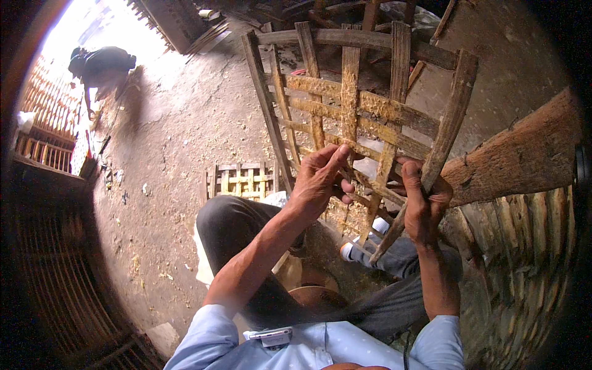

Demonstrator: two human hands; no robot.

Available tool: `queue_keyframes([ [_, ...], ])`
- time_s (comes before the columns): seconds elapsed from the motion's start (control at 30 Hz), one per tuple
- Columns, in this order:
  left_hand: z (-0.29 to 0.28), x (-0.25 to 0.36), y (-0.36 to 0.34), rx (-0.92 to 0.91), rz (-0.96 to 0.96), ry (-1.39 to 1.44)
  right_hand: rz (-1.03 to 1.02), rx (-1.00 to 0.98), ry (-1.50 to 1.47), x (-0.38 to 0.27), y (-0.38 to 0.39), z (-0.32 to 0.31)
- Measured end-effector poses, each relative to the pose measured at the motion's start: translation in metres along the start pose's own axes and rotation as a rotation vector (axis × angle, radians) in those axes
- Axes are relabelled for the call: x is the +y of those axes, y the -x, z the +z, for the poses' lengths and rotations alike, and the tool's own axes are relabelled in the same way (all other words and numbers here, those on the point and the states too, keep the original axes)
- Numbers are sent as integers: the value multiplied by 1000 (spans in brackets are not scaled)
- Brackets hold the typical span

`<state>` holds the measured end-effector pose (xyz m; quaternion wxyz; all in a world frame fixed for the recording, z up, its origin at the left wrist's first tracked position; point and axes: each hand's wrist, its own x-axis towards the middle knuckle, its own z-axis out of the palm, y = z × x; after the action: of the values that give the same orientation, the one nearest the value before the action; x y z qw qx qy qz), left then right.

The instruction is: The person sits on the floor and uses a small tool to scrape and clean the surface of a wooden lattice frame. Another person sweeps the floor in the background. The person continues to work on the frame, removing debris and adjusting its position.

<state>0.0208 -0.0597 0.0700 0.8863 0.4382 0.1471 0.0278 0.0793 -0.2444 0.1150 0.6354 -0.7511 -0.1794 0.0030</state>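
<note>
I hold up a weathered wooden lattice panel (348,58) of crossed slats, with yellowish, crumbly residue caked over its inner strips. My left hand (327,176) is pinched on a middle slat, thumb and forefinger at the strip and lower fingers curled loosely. My right hand (424,200) grips the panel's right outer bar, thumb over the front, other fingers partly hidden behind. A smaller, similar lattice (240,179) lies on the floor beyond my left knee.
Another person (102,65) bends down at the far upper left, beside slatted cages (46,148). A rough timber beam (512,154) angles in at my right above stacked wavy slats (518,259). Scraps litter the concrete floor (145,216). A phone (271,336) lies at my waist.
</note>
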Motion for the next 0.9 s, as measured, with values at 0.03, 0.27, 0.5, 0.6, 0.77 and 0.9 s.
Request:
queue_keyframes([
  [0.03,1,1,1,2,-1,-6,20,-1,1,3,1,-1],
  [0.27,4,6,8,78,18,-39,-22,-54,-13,1,1,-1],
  [0.5,3,4,7,26,68,-21,-2,-13,-50,-6,2,-2],
  [0.6,3,4,6,47,61,-45,-70,-22,-55,-3,1,-1],
  [0.77,5,3,5,76,77,-6,-58,-27,28,-4,1,-4],
  [0.9,7,5,4,97,55,-27,-92,-37,12,-4,6,2],
])
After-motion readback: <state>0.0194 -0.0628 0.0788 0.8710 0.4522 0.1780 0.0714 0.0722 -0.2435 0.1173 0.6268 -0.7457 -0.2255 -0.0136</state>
